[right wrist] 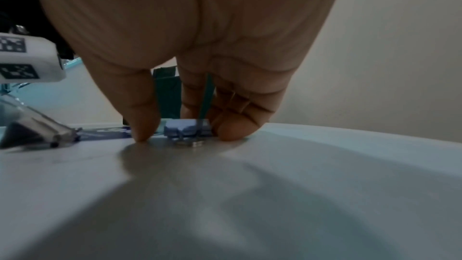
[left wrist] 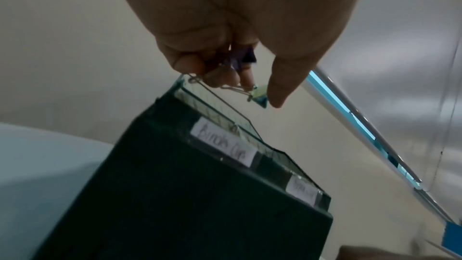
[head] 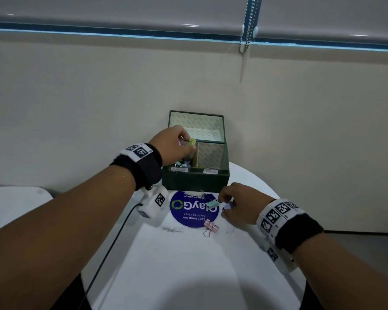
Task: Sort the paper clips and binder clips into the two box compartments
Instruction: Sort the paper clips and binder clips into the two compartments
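Observation:
A dark green box [head: 195,180] stands open at the table's far edge, a divider splitting it in two. Its left compartment, labelled for binder clips [left wrist: 223,145], holds several clips. My left hand [head: 186,142] hovers over that compartment and pinches the wire handle of a yellow-green binder clip [left wrist: 260,94]. A purple clip [left wrist: 246,57] is tucked in the same fingers. My right hand [head: 225,206] is down on the table, thumb and curled fingers on either side of a lavender binder clip [right wrist: 186,128]. A mint binder clip [head: 211,204], a pink binder clip [head: 211,227] and loose paper clips [head: 171,229] lie nearby.
A round blue sticker [head: 193,211] lies on the white round table [head: 188,276] in front of the box. The left wrist's white camera block [head: 154,204] hangs low, trailing a black cable [head: 112,247]. A wall is close behind the box. Another white table [head: 14,204] stands on the left.

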